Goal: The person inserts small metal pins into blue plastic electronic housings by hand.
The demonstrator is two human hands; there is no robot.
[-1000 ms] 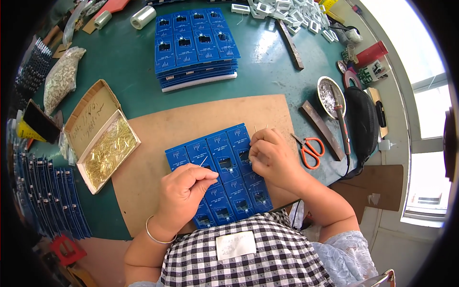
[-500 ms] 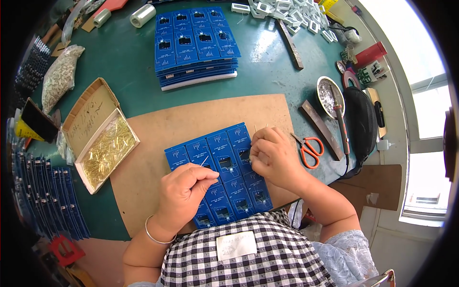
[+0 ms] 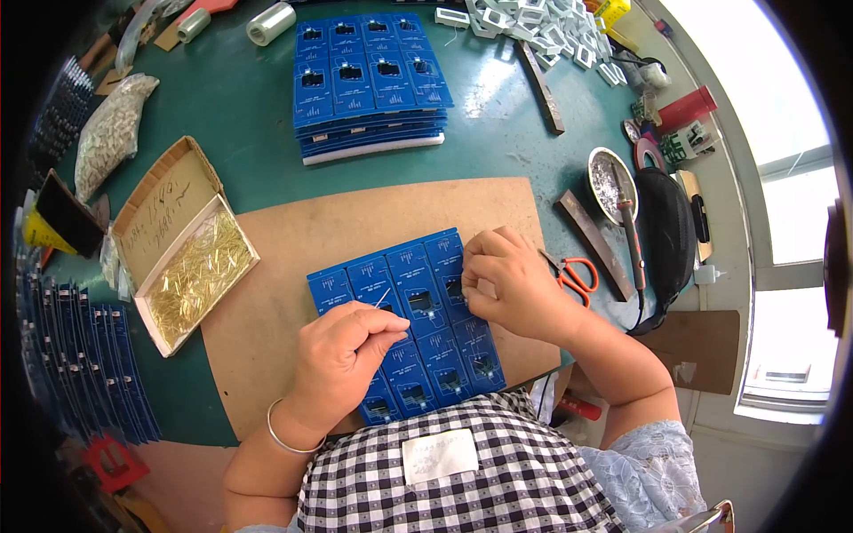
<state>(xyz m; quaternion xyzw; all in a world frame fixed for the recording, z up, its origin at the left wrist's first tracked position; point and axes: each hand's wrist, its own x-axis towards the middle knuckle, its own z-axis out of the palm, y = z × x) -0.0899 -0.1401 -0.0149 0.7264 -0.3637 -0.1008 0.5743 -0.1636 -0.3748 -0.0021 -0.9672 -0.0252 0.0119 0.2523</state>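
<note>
A blue panel of circuit boards [image 3: 433, 330] with several square cutouts lies tilted on the brown board in front of me. Over its left half, my left hand [image 3: 340, 348] is closed in a pinch, with a thin metal pin [image 3: 383, 298] poking up beyond the fingers. My right hand [image 3: 520, 282] rests at the panel's upper right edge, thumb and fingers pressed together by a cutout. Whatever sits between those fingertips is hidden. Left of the panel stands an open cardboard box [image 3: 251, 264] holding many gold-coloured pins [image 3: 197, 277].
Orange-handled scissors [image 3: 582, 274] lie right of my right hand, partly covered. Beyond are a dark metal bar [image 3: 597, 249] and a soldering iron [image 3: 632, 233] resting on a round tin [image 3: 593, 163]. A stack of blue panels [image 3: 369, 89] stands behind; more panels [image 3: 124, 373] stand at left.
My right hand has turned a little and its elbow has swung outward; the hand now covers more of the scissors. My left hand has hardly moved.
</note>
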